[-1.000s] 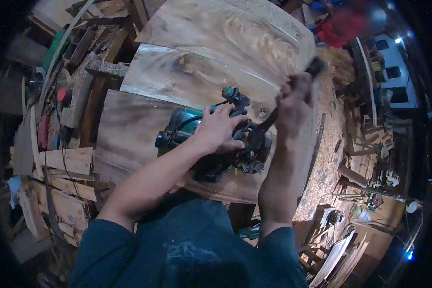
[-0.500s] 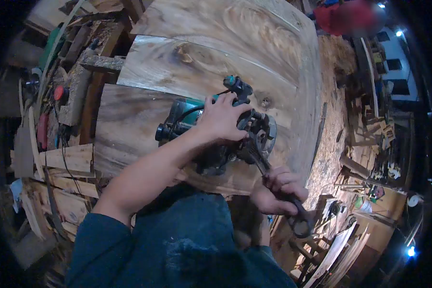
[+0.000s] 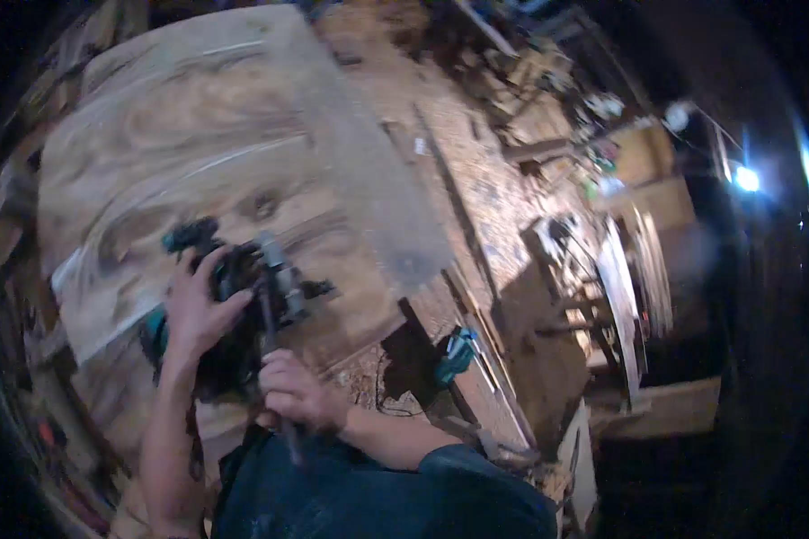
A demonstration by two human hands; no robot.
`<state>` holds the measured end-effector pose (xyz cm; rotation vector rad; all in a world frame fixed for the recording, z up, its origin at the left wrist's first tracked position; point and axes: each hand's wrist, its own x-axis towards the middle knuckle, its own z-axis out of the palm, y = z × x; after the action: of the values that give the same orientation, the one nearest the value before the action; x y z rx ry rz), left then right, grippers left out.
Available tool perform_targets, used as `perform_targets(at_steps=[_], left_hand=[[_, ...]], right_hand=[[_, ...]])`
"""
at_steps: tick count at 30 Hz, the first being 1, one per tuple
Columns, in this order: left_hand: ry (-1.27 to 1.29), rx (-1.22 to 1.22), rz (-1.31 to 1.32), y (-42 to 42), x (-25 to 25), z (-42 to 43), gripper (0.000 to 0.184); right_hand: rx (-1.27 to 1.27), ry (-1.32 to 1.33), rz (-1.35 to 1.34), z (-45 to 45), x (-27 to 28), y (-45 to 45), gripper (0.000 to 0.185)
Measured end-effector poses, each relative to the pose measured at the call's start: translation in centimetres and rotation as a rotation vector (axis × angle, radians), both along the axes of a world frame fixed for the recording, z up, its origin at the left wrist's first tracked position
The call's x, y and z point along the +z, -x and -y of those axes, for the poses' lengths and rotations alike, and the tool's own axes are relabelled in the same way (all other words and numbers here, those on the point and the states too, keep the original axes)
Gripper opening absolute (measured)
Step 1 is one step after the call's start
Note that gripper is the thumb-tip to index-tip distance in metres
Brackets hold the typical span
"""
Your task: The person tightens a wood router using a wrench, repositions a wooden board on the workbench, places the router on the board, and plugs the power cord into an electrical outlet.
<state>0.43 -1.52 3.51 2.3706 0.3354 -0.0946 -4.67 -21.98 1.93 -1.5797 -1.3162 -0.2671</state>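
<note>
no legible text, no readable labels, numbers or signs

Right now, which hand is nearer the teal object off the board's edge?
Right. The right hand, closed around a bar-shaped tool, is left of the teal object, apart from it; the left hand is farther left, on the power tool.

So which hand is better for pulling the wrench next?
Probably the right hand: its fingers already wrap the wrench. The left hand is busy holding the tool.
</note>
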Motion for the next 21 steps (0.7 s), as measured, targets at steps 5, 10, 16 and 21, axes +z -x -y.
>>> perform_targets(at_steps=[5, 10, 16, 21], left_hand=[[-0.103, -0.009, -0.05, 0.2, 0.3, 0.5, 0.078], [-0.155, -0.044, 0.057, -0.4, -8.4, -2.6, 0.079], [-0.251, -0.077, -0.09, 0.0, -3.5, -1.3, 0.082], [-0.109, -0.037, 0.017, 0.0, -1.8, -0.4, 0.085]], right_hand=[[-0.025, -0.026, -0.122, 0.4, 1.1, 0.4, 0.013], [-0.123, -0.116, -0.277, -4.2, 4.3, -5.9, 0.013], [-0.339, 0.114, -0.759, -10.1, 9.6, -15.6, 0.044], [-0.584, 0.12, -0.731, -14.7, 2.7, -22.5, 0.048]])
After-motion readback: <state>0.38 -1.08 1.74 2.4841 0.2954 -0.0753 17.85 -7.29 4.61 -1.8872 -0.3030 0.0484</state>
